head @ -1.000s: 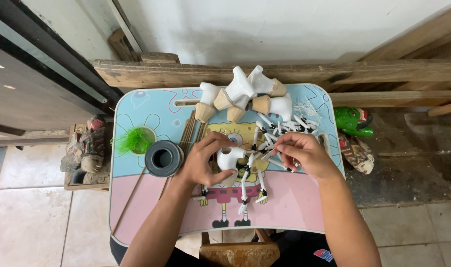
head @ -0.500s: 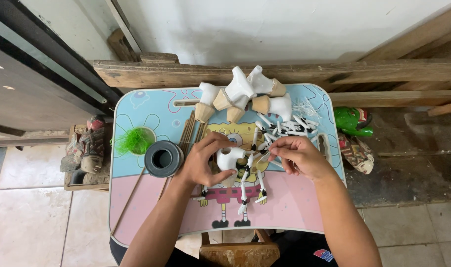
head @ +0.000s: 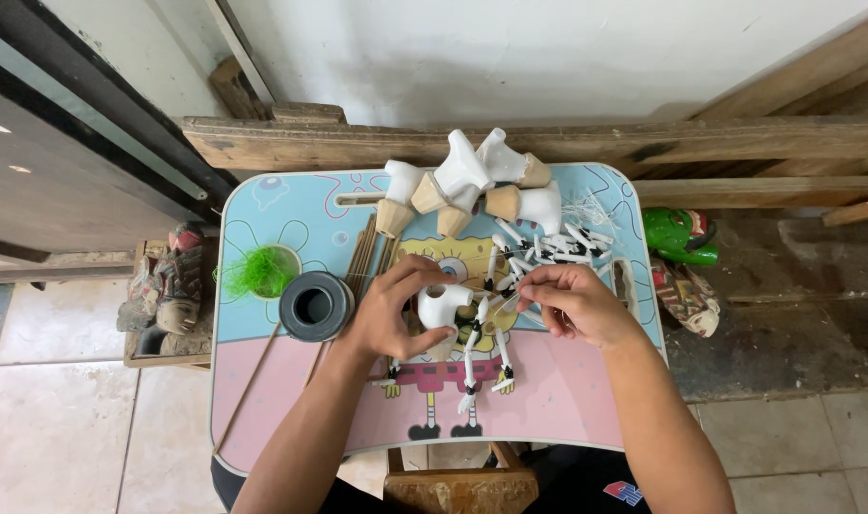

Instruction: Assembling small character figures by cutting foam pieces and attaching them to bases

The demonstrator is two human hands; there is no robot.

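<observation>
Head view: left hand gripping white puppet body; right hand pinching thin white stick, now shifted closer; grey tape roll hollow on tabletop.

White puppet body: smooth, rounded, pale, with a dark hole on its upper face; held just above the small cartoon-printed table, near its middle. Jointed white limbs with dark joints hanging below it, splayed over the pink part of the tabletop, lower ends touching the surface. One thin white limb piece angled up to the right, pinched at its tip.
</observation>
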